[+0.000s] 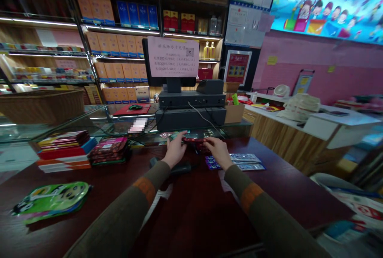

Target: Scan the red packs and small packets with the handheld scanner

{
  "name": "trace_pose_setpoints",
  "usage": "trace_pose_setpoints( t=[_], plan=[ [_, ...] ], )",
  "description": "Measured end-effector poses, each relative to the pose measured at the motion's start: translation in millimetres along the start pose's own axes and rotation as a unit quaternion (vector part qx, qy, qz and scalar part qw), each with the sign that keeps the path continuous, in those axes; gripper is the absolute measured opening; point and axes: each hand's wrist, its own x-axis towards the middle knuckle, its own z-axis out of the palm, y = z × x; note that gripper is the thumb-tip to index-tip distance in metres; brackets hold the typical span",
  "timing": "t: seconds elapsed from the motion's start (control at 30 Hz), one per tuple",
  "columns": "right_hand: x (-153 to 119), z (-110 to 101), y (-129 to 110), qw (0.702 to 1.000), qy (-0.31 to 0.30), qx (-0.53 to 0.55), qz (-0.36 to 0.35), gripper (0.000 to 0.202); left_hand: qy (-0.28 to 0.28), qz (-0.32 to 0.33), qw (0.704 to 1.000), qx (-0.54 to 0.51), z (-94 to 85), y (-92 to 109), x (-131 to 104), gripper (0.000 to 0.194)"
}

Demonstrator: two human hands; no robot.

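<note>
Both of my hands reach to the far side of the dark red desk (191, 210). Between them is a small dark red packet (194, 140). My left hand (175, 150) has its fingers on the packet's left end, the thumb raised. My right hand (219, 152) pinches the right end. Silver and purple strip packets (247, 161) lie beside and partly behind my right hand. Under my left wrist sits a black handheld device (181, 168), partly hidden by the sleeve.
Left on the desk are stacked boxes (66, 152), dark red packets (109, 150) and green panda packages (54, 202). Behind the desk stand a glass counter (98, 120), a register with a paper sign (173, 58) and a wicker basket (42, 106). Boxed goods fill the shelves.
</note>
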Motion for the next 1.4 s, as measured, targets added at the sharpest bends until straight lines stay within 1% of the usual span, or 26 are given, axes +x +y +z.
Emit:
trace_pose_setpoints(
  t=[0.1, 0.23, 0.33, 0.4, 0.47, 0.6, 0.67, 0.77, 0.87, 1.0, 1.17, 1.3, 1.4],
  plan=[
    [3.4, 7.3, -21.3, 1.000, -0.008, 0.009, 0.004, 0.022, 0.026, -0.008, 0.999, -0.025, -17.6, -9.9, -3.2, 0.058],
    [7.5, 21.7, -48.3, 0.999, -0.022, 0.023, -0.006, 0.023, 0.041, -0.027, 0.996, -0.071, -40.7, -25.5, -10.4, 0.071],
    [10.3, 33.4, -66.9, 0.999, -0.033, 0.033, -0.019, 0.022, 0.046, -0.008, 0.996, -0.072, -58.0, -40.1, -18.8, 0.080],
    [11.9, 40.1, -79.1, 0.998, -0.042, 0.036, -0.025, 0.021, 0.048, 0.023, 0.998, -0.044, -69.6, -50.1, -26.0, 0.085],
    [13.3, 46.0, -91.3, 0.998, -0.047, 0.036, -0.033, 0.021, 0.049, 0.053, 0.997, 0.006, -80.8, -59.4, -34.1, 0.086],
    [16.1, 57.9, -114.0, 0.996, -0.066, 0.038, -0.049, 0.021, 0.043, 0.082, 0.988, 0.121, -97.9, -77.4, -49.3, 0.084],
    [17.9, 65.1, -123.4, 0.995, -0.081, 0.042, -0.051, 0.022, 0.050, 0.091, 0.979, 0.174, -102.2, -88.1, -55.8, 0.086],
    [21.7, 77.0, -134.4, 0.991, -0.106, 0.059, -0.055, 0.024, 0.087, 0.111, 0.962, 0.235, -105.1, -105.9, -64.6, 0.090],
    [26.9, 88.2, -142.8, 0.986, -0.138, 0.075, -0.063, 0.026, 0.125, 0.132, 0.943, 0.278, -108.3, -122.3, -72.6, 0.093],
    [34.5, 101.1, -152.8, 0.979, -0.170, 0.092, -0.069, 0.024, 0.145, 0.142, 0.926, 0.318, -115.4, -137.0, -80.4, 0.089],
    [38.7, 116.0, -161.7, 0.971, -0.202, 0.101, -0.080, 0.022, 0.163, 0.126, 0.922, 0.328, -123.0, -147.6, -85.7, 0.091],
    [37.3, 125.0, -163.8, 0.968, -0.212, 0.110, -0.082, 0.021, 0.152, 0.125, 0.925, 0.325, -126.6, -154.1, -90.0, 0.091],
    [36.6, 129.9, -163.6, 0.968, -0.211, 0.114, -0.079, 0.021, 0.148, 0.124, 0.928, 0.318, -126.1, -157.1, -92.4, 0.089]
  ],
)
